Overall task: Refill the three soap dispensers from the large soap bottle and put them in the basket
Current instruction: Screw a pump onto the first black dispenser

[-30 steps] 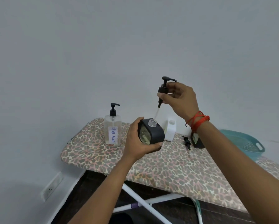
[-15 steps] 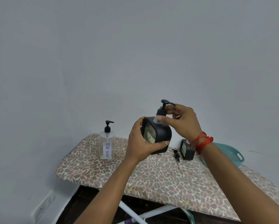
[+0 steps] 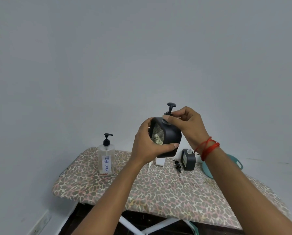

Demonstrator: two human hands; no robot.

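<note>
My left hand (image 3: 146, 144) grips a black square soap dispenser (image 3: 170, 137) held up above the board. Its black pump (image 3: 170, 108) sits in the neck, and my right hand (image 3: 188, 123) pinches the pump's collar. A second black dispenser (image 3: 188, 159) stands open-necked on the board, its loose pump (image 3: 177, 165) lying beside it. A white container (image 3: 159, 161) is mostly hidden behind the held dispenser. The clear bottle labelled "DISH SOAP" (image 3: 106, 158) stands at the left. The teal basket (image 3: 233, 164) peeks out behind my right forearm.
Everything rests on an ironing board with a leopard-print cover (image 3: 158, 189), set against a plain grey wall. White board legs (image 3: 142, 226) cross below. A wall socket (image 3: 40, 224) is low on the left.
The pump was held high with its tube above the neck; my right hand lowered it into the dispenser and now pinches its collar. The view tilted upward.
</note>
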